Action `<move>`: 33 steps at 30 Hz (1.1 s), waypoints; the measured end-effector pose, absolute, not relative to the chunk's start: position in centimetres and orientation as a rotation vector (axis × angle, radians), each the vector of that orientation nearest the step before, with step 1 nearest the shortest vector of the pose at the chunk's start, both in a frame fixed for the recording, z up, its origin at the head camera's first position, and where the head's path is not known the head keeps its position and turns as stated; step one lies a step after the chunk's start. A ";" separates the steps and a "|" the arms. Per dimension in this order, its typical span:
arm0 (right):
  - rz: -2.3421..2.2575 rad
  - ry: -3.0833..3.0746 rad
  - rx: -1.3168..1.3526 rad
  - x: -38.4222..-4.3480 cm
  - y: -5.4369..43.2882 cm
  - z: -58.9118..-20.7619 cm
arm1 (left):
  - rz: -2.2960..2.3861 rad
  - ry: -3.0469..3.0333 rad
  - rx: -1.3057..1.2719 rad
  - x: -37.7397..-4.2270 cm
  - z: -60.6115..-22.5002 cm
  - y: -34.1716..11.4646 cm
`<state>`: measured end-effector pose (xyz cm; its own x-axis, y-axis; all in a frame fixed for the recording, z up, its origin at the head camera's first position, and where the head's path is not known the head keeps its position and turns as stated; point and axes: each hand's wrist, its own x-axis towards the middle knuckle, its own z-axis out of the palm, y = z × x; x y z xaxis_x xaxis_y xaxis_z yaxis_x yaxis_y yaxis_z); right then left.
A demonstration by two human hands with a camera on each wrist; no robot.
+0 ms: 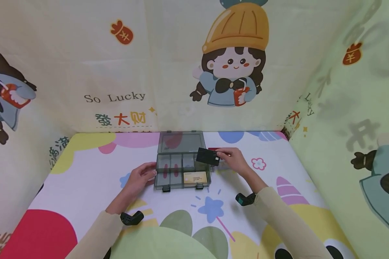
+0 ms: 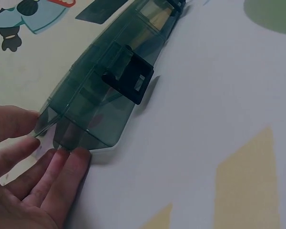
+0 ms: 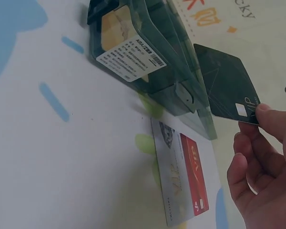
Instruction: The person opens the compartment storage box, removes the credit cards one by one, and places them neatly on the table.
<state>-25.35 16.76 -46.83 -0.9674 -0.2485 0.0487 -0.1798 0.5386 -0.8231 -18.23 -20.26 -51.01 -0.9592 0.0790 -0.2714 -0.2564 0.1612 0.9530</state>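
My right hand (image 1: 233,159) pinches a black VIP card (image 1: 208,157) between thumb and fingers at one end. The tilted card hangs over the right side of a clear grey-green compartment box (image 1: 160,180). My left hand (image 1: 142,177) touches the box's left end; its fingertips (image 2: 76,157) rest against the wall in the left wrist view. The box's lid (image 1: 180,143) lies folded back, away from me. A yellow card (image 1: 195,177) sits in the front right compartment. A red and white VIP card (image 3: 181,171) lies on the table right of the box.
Two black latches stick out at the box's front, one of them a latch (image 1: 166,188) on the left. A white label (image 3: 131,62) is stuck on the box. Printed cloth (image 1: 175,72) hangs behind and at both sides of the patterned table (image 1: 94,187).
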 end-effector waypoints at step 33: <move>-1.459 2.682 -0.267 -25.0 19.3 -46.5 | 1.921 2.166 -0.207 -18.3 -51.3 -20.1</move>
